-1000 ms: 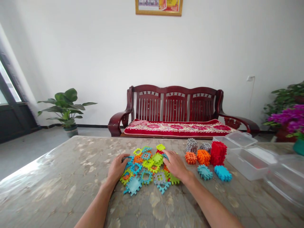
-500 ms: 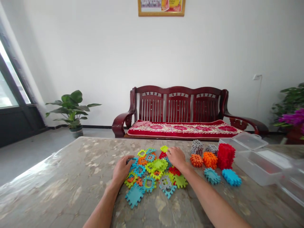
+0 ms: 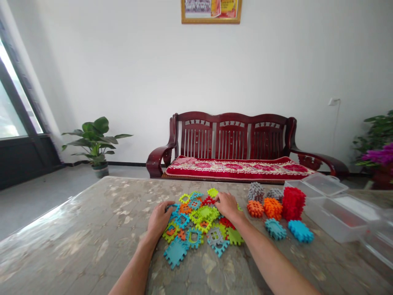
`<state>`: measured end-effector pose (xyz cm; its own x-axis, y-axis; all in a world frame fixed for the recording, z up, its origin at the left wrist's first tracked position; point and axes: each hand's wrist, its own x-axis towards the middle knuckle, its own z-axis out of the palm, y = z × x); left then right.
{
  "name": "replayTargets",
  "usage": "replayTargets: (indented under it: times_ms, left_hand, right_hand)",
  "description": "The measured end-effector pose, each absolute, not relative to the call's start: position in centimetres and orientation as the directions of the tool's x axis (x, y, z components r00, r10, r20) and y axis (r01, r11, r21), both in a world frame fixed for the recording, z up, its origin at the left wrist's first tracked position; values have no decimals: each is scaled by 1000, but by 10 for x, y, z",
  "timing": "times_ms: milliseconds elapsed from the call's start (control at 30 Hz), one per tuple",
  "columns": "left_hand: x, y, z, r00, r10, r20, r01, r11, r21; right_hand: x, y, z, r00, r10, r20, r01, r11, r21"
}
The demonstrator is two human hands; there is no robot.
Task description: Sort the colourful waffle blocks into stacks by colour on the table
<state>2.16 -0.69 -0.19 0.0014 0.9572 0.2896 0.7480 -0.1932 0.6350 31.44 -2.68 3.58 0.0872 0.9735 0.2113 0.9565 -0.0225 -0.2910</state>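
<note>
Toothed flat pieces in blue, green, orange, red and grey lie in a loose pile on the patterned tablecloth (image 3: 116, 237). At the pile's left edge my left hand (image 3: 159, 217) has its fingers at a blue piece (image 3: 173, 209); whether it grips the piece is unclear. My right hand (image 3: 227, 204) rests over the upper right of the pile, its fingertips at a red piece (image 3: 208, 200), their hold hard to make out. Near the front of the pile are a large blue square (image 3: 176, 252) and a grey frame piece (image 3: 215, 236).
Right of my right hand stand sorted stacks: grey (image 3: 256, 191), orange (image 3: 272, 208), red (image 3: 293, 203) and blue (image 3: 300, 231). Clear plastic boxes (image 3: 336, 223) sit at the far right. A wooden bench (image 3: 231, 139) is behind the table.
My right hand has shifted slightly down at the upper right of the pile, and its fingertips are now at the red piece. My left hand stays at the left edge.
</note>
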Motion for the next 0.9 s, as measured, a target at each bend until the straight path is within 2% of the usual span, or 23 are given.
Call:
replayTargets:
  times_ms: [200, 267, 400, 500, 600, 900]
  left_hand:
    - [22, -8, -1, -5, 957, 292, 751, -189, 632]
    - [22, -7, -3, -8, 956, 293, 753, -187, 631]
    - [21, -5, -6, 8, 952, 306, 754, -207, 623]
    - [21, -5, -6, 24, 951, 309, 761, -218, 611]
    - [21, -6, -4, 27, 954, 298, 770, -210, 603]
    - [21, -7, -1, 53, 956, 290, 780, -221, 585]
  right_hand:
    - [320, -38, 38, 60, 956, 286, 917, 61, -394]
    - [329, -46, 38, 77, 949, 307, 864, 90, -496]
    - [359, -62, 31, 193, 920, 341, 584, 172, -794]
    - [380, -74, 21, 248, 925, 287, 402, 171, -900]
    - [393, -85, 9, 259, 935, 242, 385, 130, -914]
    - [400, -95, -10, 236, 921, 311, 528, 148, -837]
